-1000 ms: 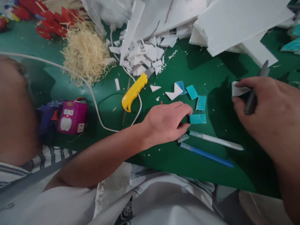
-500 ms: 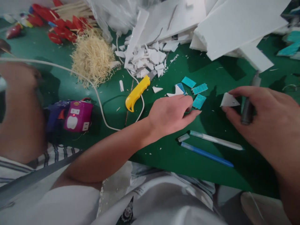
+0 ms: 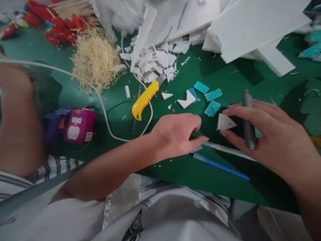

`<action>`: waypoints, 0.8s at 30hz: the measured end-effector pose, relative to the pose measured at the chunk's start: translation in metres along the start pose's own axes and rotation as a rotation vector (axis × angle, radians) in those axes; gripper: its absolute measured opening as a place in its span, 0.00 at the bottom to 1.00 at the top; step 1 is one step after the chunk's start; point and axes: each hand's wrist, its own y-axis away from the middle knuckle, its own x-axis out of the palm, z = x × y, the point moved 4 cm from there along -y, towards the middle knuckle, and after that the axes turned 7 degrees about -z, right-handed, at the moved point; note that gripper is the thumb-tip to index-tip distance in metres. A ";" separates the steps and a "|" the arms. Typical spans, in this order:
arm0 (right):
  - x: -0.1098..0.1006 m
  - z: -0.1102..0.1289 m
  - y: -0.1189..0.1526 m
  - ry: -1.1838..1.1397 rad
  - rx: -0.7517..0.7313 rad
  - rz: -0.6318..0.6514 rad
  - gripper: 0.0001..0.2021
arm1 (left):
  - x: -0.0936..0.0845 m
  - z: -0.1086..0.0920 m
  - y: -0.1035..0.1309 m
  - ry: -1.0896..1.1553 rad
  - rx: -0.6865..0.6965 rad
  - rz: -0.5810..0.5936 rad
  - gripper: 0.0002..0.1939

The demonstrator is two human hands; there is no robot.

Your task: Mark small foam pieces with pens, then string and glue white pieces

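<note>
Right of center in the frame, the right hand (image 3: 273, 130) holds two things: one white triangular piece (image 3: 225, 122) between thumb and forefinger tips, and one dark gray marker (image 3: 248, 124) lying across its fingers. At the middle, the left hand (image 3: 175, 135) has curled fingers, a narrow gap parting thumb from forefinger. Three teal pieces (image 3: 213, 95) lie above it on the green surface (image 3: 265, 187); two pens (image 3: 222, 166), one blue, one whitish, lie lower right; one yellow cutter (image 3: 145, 99) rests upper left of it.
</note>
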 end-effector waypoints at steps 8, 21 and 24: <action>0.008 0.005 -0.002 -0.103 -0.104 0.033 0.15 | -0.006 -0.007 0.012 -0.008 0.171 -0.225 0.21; -0.014 0.005 0.003 -0.295 0.414 -0.030 0.18 | -0.003 -0.009 0.013 -0.124 0.123 0.247 0.13; -0.010 0.004 0.004 -0.470 0.343 -0.039 0.20 | -0.004 -0.009 0.014 -0.172 0.166 0.222 0.04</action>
